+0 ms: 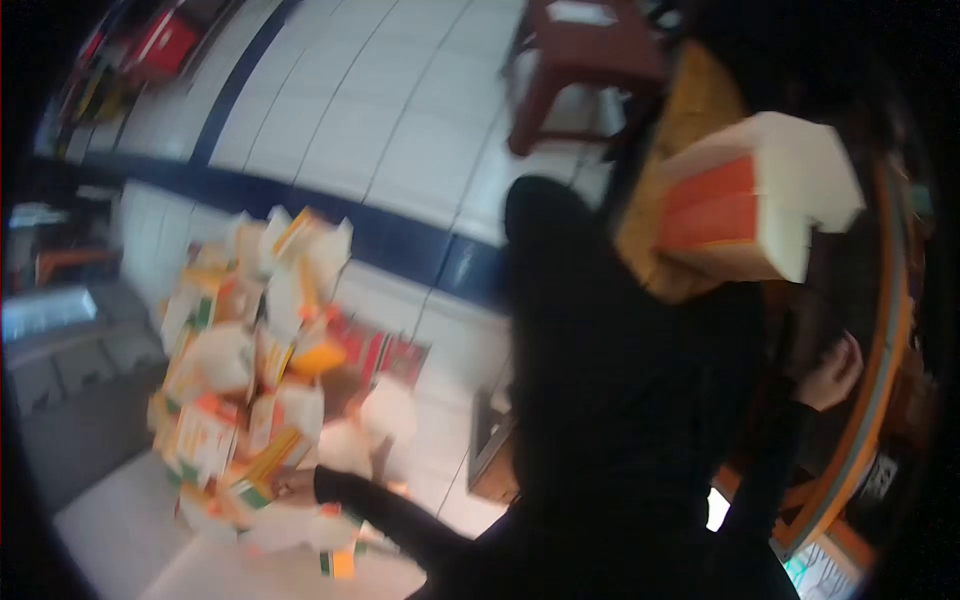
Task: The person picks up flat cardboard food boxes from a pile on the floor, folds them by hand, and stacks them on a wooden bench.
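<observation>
My left hand (pixel 293 486) reaches into a big pile of folded paper food boxes (pixel 215 360), white with orange, yellow and green print. Its fingers meet a yellow and green paper food box (pixel 262 475); blur hides whether they grip it. On the right, my right hand (pixel 833 373) is over the dark surface beside the curved orange edge, with its fingers apart and nothing visible in them. Beyond it, a larger open white box with an orange-red panel (pixel 720 205), perhaps several nested together, rests on a wooden surface (pixel 650 255).
A dark red plastic stool (pixel 595 55) stands on the white tiled floor (pixel 400 90), which a dark blue tile band (pixel 390 240) crosses. A grey appliance or counter (pixel 85 370) is at the left. The curved orange edge (pixel 872 370) bounds the right side.
</observation>
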